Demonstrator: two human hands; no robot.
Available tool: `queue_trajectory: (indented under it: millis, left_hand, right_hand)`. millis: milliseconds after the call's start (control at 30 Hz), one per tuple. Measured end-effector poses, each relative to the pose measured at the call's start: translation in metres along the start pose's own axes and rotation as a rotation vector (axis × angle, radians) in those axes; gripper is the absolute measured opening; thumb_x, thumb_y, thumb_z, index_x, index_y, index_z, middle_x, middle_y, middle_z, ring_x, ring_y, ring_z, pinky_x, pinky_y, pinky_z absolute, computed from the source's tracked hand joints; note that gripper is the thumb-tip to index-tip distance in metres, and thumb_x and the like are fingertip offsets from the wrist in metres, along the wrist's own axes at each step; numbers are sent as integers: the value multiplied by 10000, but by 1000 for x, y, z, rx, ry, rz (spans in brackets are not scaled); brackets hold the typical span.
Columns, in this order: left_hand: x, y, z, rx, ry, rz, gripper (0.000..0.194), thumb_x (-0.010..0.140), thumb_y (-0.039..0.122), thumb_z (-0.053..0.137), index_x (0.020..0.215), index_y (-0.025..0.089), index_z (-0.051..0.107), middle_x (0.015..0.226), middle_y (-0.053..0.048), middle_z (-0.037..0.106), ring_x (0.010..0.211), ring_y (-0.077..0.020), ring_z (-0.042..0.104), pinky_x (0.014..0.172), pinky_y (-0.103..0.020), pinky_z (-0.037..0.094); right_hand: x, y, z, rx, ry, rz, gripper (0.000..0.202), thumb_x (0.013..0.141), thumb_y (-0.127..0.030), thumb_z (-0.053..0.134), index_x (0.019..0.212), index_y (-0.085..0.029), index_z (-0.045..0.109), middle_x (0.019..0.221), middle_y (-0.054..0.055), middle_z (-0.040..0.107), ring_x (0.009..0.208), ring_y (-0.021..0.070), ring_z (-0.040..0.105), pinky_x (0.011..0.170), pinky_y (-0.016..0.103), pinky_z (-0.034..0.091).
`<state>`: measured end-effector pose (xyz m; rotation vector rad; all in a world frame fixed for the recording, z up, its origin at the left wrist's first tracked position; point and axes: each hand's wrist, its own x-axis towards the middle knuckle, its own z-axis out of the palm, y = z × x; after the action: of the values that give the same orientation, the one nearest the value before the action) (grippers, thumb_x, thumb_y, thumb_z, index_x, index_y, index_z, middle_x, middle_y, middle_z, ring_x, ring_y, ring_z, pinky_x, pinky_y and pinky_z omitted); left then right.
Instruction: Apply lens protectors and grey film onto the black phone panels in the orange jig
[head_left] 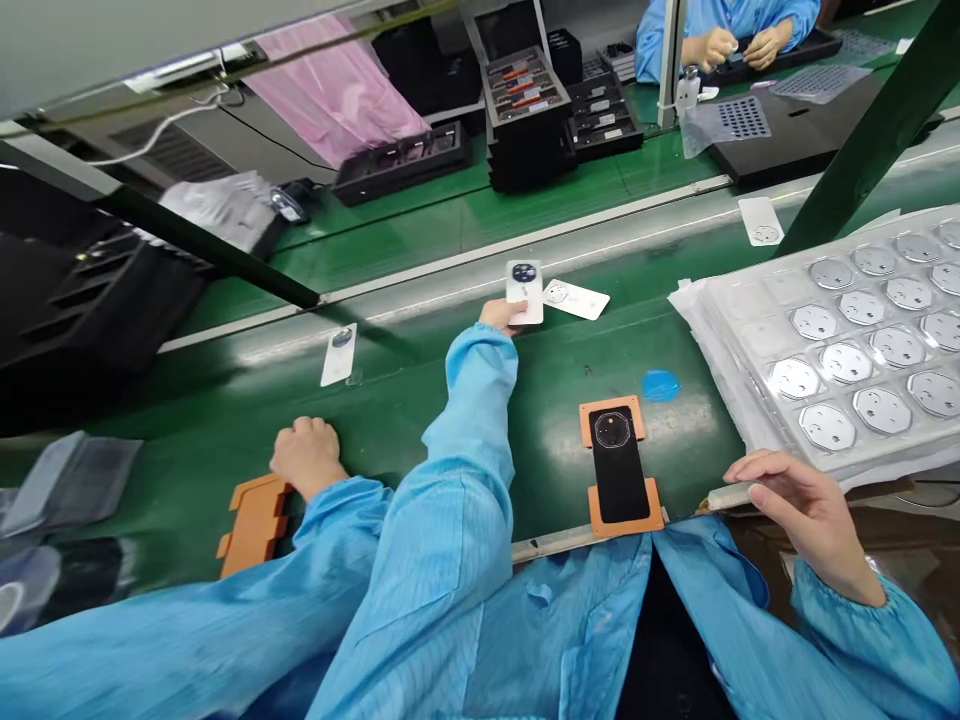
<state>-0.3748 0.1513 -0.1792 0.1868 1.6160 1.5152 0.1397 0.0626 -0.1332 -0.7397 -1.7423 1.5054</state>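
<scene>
My left hand [501,315] reaches out over the bench [551,400] toward its far edge, with a white card [526,308] pinched at its near end, thumb on top. The card's dark round print faces up at the far end. A second card [581,301] lies just to its right; I can't tell whether the two touch.

My right hand [810,510] is at the bench's near edge, toward the right. Its fingers are curled loosely with the thumb well apart from them, and I see nothing in its hold. I can't tell if my fingertips touch the edge below them.

Between my hands, at the near edge, a black phone [621,475] lies in an orange jig [598,512], its round camera ring toward the far edge. A blue disc [661,386] sits on the bench near the jig's far right corner. Right of that, a clear tray [761,335] of silvery discs [846,362] lies over white sheets.

To my left, a co-worker's hand [307,455] rests by the corner of another orange jig [255,522] near the near edge. A third card [339,354] lies beyond that hand, toward the far edge.
</scene>
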Motion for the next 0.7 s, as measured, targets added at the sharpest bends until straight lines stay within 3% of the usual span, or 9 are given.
queue_trajectory:
  millis: [133, 333, 467, 567, 700]
  left_hand:
    - [1, -17, 13, -78, -102, -59, 205, 924, 182, 694, 1121, 127, 682, 948, -114, 752, 960, -262, 750, 976, -508, 602]
    - [23, -27, 79, -152, -110, -60, 303, 863, 198, 739, 1151, 174, 649, 971, -109, 754, 990, -281, 740, 1063, -574, 538]
    - [24, -27, 116, -194, -160, 0, 387, 843, 284, 798, 1187, 216, 634, 1049, -86, 757, 1029, -260, 735, 1071, -552, 535]
    - [9, -32, 127, -196, -302, 55, 457, 845, 380, 820, 1239, 235, 642, 1080, -85, 768, 1059, -266, 735, 1058, -536, 552]
    - [-30, -32, 117, -131, -417, 114, 492, 857, 357, 825, 1292, 232, 634, 1070, -82, 775, 1040, -267, 742, 980, -463, 616]
  right_hand:
    - [8, 14, 16, 69, -34, 67, 57, 966, -295, 721, 986, -279, 772, 937, 24, 766, 906, 150, 733, 801, 211, 594]
    - [22, 7, 40, 129, -170, 38, 67, 978, -287, 706, 1006, -286, 767, 951, 22, 758, 911, 146, 722, 812, 226, 587]
    - [24, 3, 48, 137, -179, 21, 75, 987, -297, 694, 1006, -278, 764, 947, 31, 758, 906, 155, 724, 800, 244, 590]
    - [19, 1, 43, 94, -161, 10, 81, 987, -302, 692, 996, -268, 765, 938, 39, 760, 890, 167, 726, 779, 261, 592]
    - [4, -13, 12, -68, -58, -22, 76, 976, -298, 699, 986, -268, 769, 934, 46, 768, 894, 194, 734, 760, 292, 600]
